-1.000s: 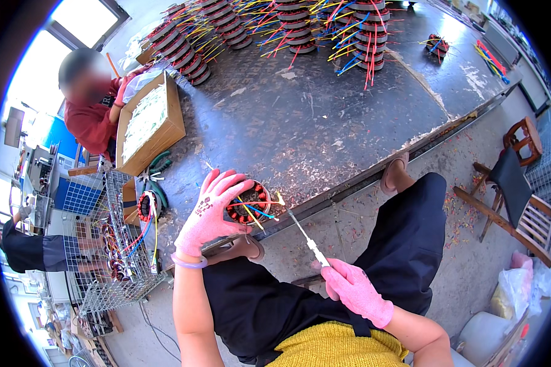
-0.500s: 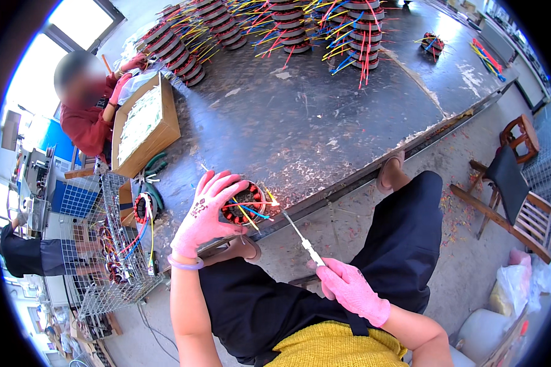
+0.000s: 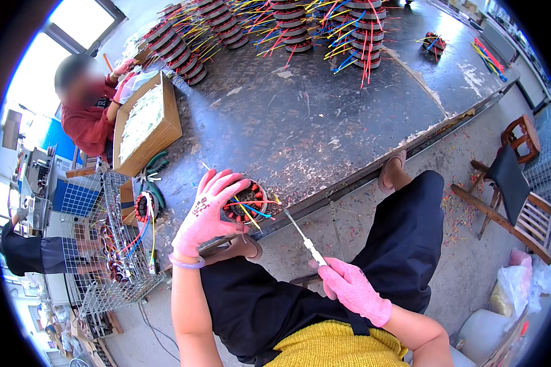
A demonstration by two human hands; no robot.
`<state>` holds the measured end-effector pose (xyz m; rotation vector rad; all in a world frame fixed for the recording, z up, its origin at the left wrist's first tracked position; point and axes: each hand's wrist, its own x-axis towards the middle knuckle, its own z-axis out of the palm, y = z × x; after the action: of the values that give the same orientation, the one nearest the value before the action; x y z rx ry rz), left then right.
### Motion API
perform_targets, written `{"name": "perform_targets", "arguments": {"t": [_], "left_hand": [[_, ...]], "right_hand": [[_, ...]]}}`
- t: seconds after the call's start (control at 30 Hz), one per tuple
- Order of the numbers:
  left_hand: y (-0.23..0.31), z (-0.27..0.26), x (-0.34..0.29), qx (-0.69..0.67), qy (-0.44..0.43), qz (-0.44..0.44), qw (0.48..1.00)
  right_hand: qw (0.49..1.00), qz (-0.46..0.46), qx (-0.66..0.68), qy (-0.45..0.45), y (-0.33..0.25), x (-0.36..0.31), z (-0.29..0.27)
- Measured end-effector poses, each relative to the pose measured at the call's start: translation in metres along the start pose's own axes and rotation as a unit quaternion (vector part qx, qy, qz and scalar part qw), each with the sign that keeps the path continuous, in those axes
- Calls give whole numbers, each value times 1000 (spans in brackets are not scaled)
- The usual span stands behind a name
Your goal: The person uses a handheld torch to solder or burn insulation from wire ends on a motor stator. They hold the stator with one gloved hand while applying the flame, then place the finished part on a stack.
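In my pink-gloved left hand [image 3: 204,211] is a round motor stator [image 3: 249,199] with red windings, held near the table's front edge. The thumb and fingers spread around its left side. Red, yellow and blue wires stick out of it to the right, and a small bright yellow spot shows at the wire ends. My right hand [image 3: 352,290], also gloved in pink, is closed around a slim white-handled tool [image 3: 312,249]. Its thin metal shaft points up and left, with the tip just right of the wire ends. The tool's exact kind is unclear.
Several stacks of stators [image 3: 366,37] line the table's far side. At left are green-handled pliers [image 3: 155,164], another stator [image 3: 144,207], a cardboard box [image 3: 167,116] and a wire basket [image 3: 119,287]. A co-worker [image 3: 86,122] sits beyond the box. A wooden chair [image 3: 508,186] stands right.
The bright spot at the wire ends has shrunk from white to small and yellow. The tool tip has shifted slightly away from the wires. The co-worker's hands have moved.
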<state>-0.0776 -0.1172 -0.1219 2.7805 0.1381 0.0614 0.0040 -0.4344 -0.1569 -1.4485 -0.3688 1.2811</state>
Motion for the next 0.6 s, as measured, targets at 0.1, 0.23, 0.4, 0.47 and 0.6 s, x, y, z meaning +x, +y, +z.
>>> {"name": "perform_targets", "arguments": {"t": [0.1,0.23,0.4,0.47,0.6], "left_hand": [[1,0,0,-1,0,-2,1000],[0,0,0,-1,2,1,1000],[-1,1,0,-3,6,0,1000],[-1,1,-1,-3,6,-1,1000],[-1,1,0,-5,5,2,1000]], "right_hand": [[999,8,44,1,3,1,1],[996,21,85,-2,2,-1,1],[998,11,64,0,4,-1,1],[999,6,47,-6,5,0,-1],[996,15,89,-3,7,1,1]]}}
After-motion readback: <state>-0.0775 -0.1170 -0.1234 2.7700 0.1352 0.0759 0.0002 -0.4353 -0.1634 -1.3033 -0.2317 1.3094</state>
